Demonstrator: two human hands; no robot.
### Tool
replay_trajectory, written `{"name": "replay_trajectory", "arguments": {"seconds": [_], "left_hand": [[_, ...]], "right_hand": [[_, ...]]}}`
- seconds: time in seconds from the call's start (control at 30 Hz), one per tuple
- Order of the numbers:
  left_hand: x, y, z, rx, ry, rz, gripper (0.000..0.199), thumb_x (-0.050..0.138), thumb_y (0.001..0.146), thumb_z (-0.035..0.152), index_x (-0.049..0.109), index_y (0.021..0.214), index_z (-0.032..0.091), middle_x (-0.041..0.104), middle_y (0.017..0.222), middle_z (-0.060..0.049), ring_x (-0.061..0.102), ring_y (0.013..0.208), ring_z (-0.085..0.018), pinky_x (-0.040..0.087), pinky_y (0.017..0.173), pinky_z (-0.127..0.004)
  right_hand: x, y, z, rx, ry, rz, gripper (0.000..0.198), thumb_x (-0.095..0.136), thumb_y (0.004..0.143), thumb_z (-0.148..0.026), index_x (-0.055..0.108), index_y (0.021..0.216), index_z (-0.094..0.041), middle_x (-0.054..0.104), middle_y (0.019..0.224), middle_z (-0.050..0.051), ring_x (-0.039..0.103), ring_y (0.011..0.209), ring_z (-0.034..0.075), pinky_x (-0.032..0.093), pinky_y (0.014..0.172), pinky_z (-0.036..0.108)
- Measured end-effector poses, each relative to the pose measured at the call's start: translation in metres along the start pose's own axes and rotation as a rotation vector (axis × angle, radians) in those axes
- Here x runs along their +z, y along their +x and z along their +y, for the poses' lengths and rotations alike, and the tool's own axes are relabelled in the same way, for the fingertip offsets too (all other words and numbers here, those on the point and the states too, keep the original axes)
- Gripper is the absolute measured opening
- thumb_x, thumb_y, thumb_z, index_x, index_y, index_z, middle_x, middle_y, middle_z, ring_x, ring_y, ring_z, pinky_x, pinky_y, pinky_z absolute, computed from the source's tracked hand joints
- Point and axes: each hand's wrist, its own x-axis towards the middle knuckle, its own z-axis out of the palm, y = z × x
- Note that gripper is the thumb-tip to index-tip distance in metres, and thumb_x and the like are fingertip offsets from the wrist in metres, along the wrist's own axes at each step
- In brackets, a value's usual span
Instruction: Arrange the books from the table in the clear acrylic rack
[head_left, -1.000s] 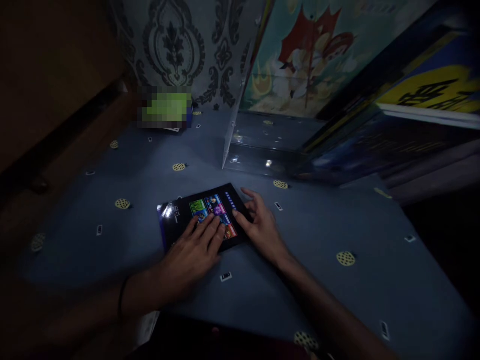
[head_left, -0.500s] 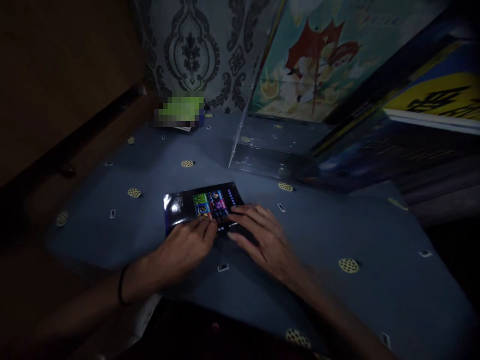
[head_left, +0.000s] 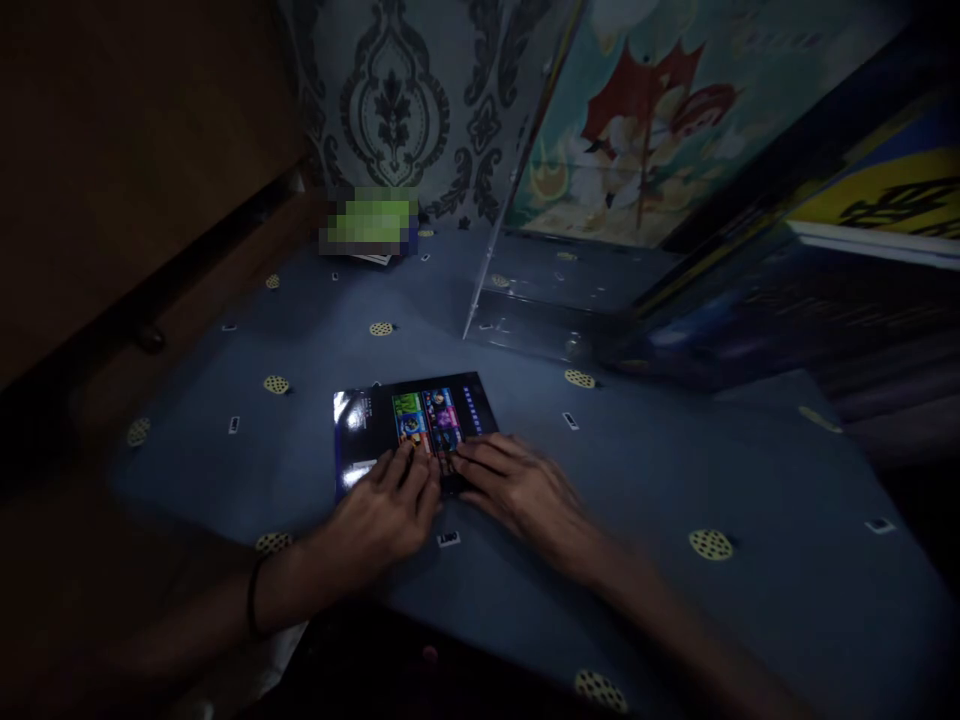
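Note:
A thin, glossy black book (head_left: 365,428) lies flat on the table, with bright light reflected on its left side. Small coloured pictures show in the middle of its cover. The fingers of my left hand (head_left: 393,508) rest on the book's near edge, stretched forward. On the near right corner lies my right hand (head_left: 525,490), its fingers extended over the cover close to the left fingertips. Both hands are open, touching the book from above. Part of the book's near edge is hidden under them.
The table has a blue patterned cloth (head_left: 630,450). At the back left sits a small stack with a blurred green top (head_left: 375,222). A clear acrylic stand (head_left: 517,325) and large upright picture books (head_left: 885,190) occupy the right rear. A brown wooden panel (head_left: 135,150) borders the left.
My left fingers have uncurled and lie flatter on the book. My right hand has slid slightly down toward its near edge. The whole view has shifted a little.

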Motion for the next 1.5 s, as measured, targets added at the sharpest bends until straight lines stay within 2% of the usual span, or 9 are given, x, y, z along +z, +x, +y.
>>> {"name": "replay_trajectory", "arguments": {"seconds": [0.1, 0.2, 0.3, 0.4, 0.63, 0.83, 0.97, 1.37, 1.5], "left_hand": [[-0.006, 0.002, -0.01, -0.011, -0.095, -0.029, 0.036, 0.046, 0.103, 0.029, 0.063, 0.124, 0.005, 0.072, 0.118, -0.016, 0.067, 0.113, -0.028, 0.059, 0.089, -0.038], [-0.008, 0.005, -0.03, -0.119, -0.1, -0.129, 0.034, 0.047, 0.102, 0.024, 0.061, 0.13, 0.01, 0.069, 0.127, -0.014, 0.064, 0.118, -0.027, 0.056, 0.094, -0.039], [-0.005, 0.007, -0.048, -0.251, -0.061, -0.209, 0.038, 0.047, 0.103, 0.026, 0.058, 0.135, 0.009, 0.063, 0.137, -0.017, 0.06, 0.126, -0.029, 0.052, 0.101, -0.045], [0.002, 0.006, -0.055, -0.295, -0.048, -0.192, 0.041, 0.046, 0.103, 0.028, 0.058, 0.134, 0.005, 0.061, 0.139, -0.02, 0.059, 0.128, -0.03, 0.05, 0.103, -0.046], [0.011, 0.002, -0.05, -0.287, -0.024, -0.102, 0.041, 0.041, 0.104, 0.023, 0.058, 0.134, 0.004, 0.061, 0.139, -0.021, 0.059, 0.128, -0.032, 0.051, 0.101, -0.048], [0.011, 0.0, -0.048, -0.325, -0.015, -0.143, 0.042, 0.039, 0.104, 0.025, 0.056, 0.137, 0.006, 0.059, 0.142, -0.02, 0.057, 0.131, -0.031, 0.049, 0.104, -0.048], [0.013, -0.002, -0.043, -0.445, 0.015, -0.152, 0.041, 0.041, 0.103, 0.028, 0.057, 0.135, 0.006, 0.058, 0.142, -0.022, 0.057, 0.131, -0.034, 0.049, 0.103, -0.05], [0.009, -0.001, -0.039, -0.497, -0.004, -0.152, 0.041, 0.039, 0.103, 0.025, 0.057, 0.134, 0.005, 0.059, 0.14, -0.024, 0.055, 0.132, -0.036, 0.042, 0.107, -0.06], [0.005, -0.006, -0.03, -0.422, -0.044, -0.086, 0.035, 0.045, 0.102, 0.025, 0.061, 0.127, 0.008, 0.065, 0.133, -0.02, 0.06, 0.125, -0.034, 0.048, 0.103, -0.054]], "right_hand": [[0.004, -0.006, 0.0, 0.007, 0.028, 0.034, 0.021, 0.059, 0.098, -0.025, 0.07, 0.112, -0.015, 0.074, 0.105, 0.008, 0.065, 0.101, 0.024, 0.059, 0.084, 0.039], [0.003, -0.004, 0.001, 0.028, 0.03, -0.01, 0.019, 0.06, 0.097, -0.026, 0.07, 0.112, -0.018, 0.074, 0.102, 0.006, 0.065, 0.096, 0.023, 0.06, 0.08, 0.039], [0.003, 0.007, 0.002, 0.051, 0.04, -0.069, 0.019, 0.058, 0.099, -0.028, 0.072, 0.108, -0.018, 0.073, 0.097, 0.007, 0.064, 0.09, 0.022, 0.059, 0.077, 0.038], [0.008, 0.027, 0.003, 0.051, 0.064, -0.083, 0.024, 0.058, 0.099, -0.032, 0.07, 0.114, -0.018, 0.073, 0.107, 0.009, 0.065, 0.1, 0.024, 0.059, 0.086, 0.043], [0.037, 0.054, 0.013, 0.076, 0.027, -0.09, 0.051, 0.051, 0.101, -0.039, 0.05, 0.145, -0.013, 0.05, 0.152, 0.018, 0.041, 0.146, 0.029, 0.034, 0.119, 0.056], [0.042, 0.038, 0.021, 0.285, -0.004, -0.005, 0.064, 0.048, 0.1, -0.05, 0.04, 0.153, -0.017, 0.039, 0.159, 0.018, 0.033, 0.15, 0.03, 0.03, 0.121, 0.058], [0.043, 0.032, 0.02, 0.379, -0.042, 0.023, 0.07, 0.045, 0.099, -0.058, 0.041, 0.152, -0.013, 0.039, 0.158, 0.021, 0.03, 0.151, 0.033, 0.029, 0.12, 0.06], [0.047, 0.032, 0.021, 0.367, -0.039, 0.05, 0.072, 0.043, 0.098, -0.061, 0.044, 0.15, -0.011, 0.041, 0.157, 0.023, 0.032, 0.15, 0.035, 0.028, 0.12, 0.062], [0.049, 0.031, 0.023, 0.362, -0.014, 0.068, 0.07, 0.045, 0.098, -0.057, 0.042, 0.152, -0.012, 0.039, 0.158, 0.022, 0.03, 0.15, 0.034, 0.029, 0.12, 0.061]]}}
